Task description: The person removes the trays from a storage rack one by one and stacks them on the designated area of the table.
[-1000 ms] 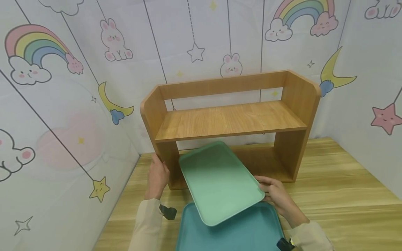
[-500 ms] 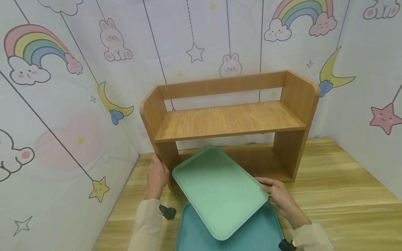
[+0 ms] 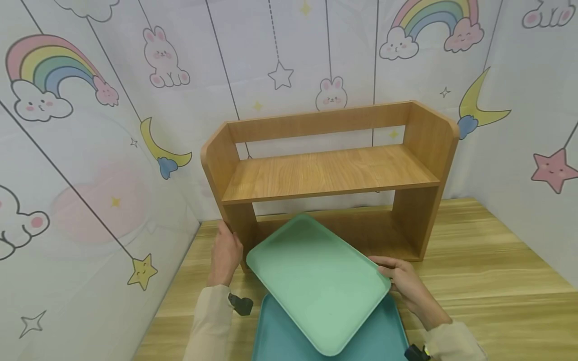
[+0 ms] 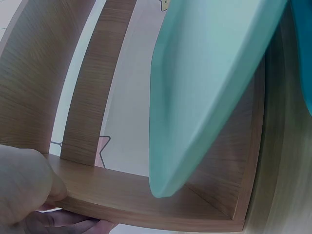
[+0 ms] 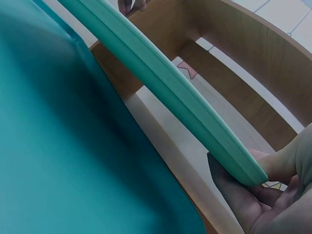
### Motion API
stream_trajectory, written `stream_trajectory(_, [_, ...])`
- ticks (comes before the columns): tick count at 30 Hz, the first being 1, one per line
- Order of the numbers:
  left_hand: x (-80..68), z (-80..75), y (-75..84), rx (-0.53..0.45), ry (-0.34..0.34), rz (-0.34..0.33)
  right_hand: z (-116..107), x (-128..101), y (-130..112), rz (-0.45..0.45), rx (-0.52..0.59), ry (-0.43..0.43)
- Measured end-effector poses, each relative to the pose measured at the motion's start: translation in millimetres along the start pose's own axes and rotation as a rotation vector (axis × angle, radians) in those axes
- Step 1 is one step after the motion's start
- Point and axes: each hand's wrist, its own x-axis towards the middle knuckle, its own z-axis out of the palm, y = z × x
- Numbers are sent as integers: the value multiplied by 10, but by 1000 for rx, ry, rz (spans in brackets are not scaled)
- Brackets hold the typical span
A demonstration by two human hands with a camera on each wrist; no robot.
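The light green tray [image 3: 318,281] sits at the lower centre of the head view, tilted and held above a darker teal tray [image 3: 375,336] that lies on the counter [image 3: 487,281]. Its long axis runs diagonally, from a far corner at the mouth of the wooden shelf's [image 3: 329,173] lower opening down toward the bottom edge of the frame. The right hand [image 3: 402,281] grips it at its right corner, fingers curled under the rim and thumb on top; the right wrist view shows that edge [image 5: 170,83] pinched between them. So the tray stretches away from this hand to the left and forward, with the shelf opening just beyond its far end. The left hand [image 3: 226,250] is not on the tray: it holds the shelf's left upright, thumb against the front edge and fingers wrapped behind, just left of the tray's near-left corner.
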Motion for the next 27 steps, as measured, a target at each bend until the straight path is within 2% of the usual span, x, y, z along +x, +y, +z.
stream_trajectory(10, [50, -20, 0, 13, -104, -69, -35, -23, -8, 12, -12, -16])
stream_trajectory(27, [40, -59, 33, 8, -102, -63, -102, -23, 0, 8, -76, -97])
